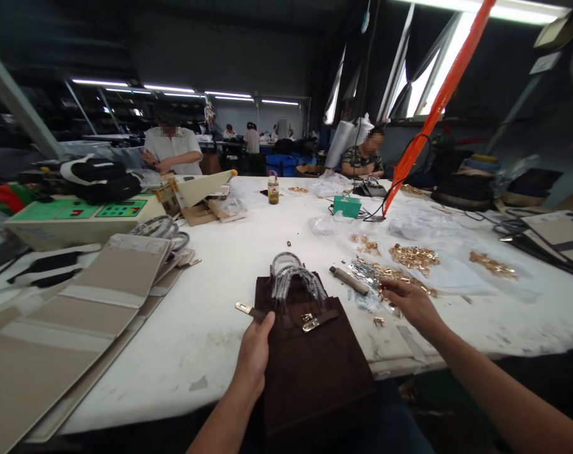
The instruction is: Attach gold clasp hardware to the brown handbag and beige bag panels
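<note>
A dark brown handbag (315, 366) stands at the front edge of the table, its two handles (293, 277) wrapped in clear plastic. My left hand (254, 354) grips the bag's left side, thumb on the front near a strap with a gold metal end plate (243, 308). Another gold-tipped strap (311, 324) lies across the bag's front beside a small gold clasp. To the right, my right hand (416, 307) reaches over a heap of small silver metal parts (366, 271), fingers stretched out and apart; nothing held is visible. A worn tool handle (349, 280) lies left of these fingers.
Flat beige bag panels (101, 302) are stacked at left, before a green-topped machine (78, 214). Gold hardware piles (414, 257) lie on plastic at right. An orange-wrapped post (428, 120) rises beside a green box (346, 206). A jar (273, 190) stands farther back; co-workers sit beyond.
</note>
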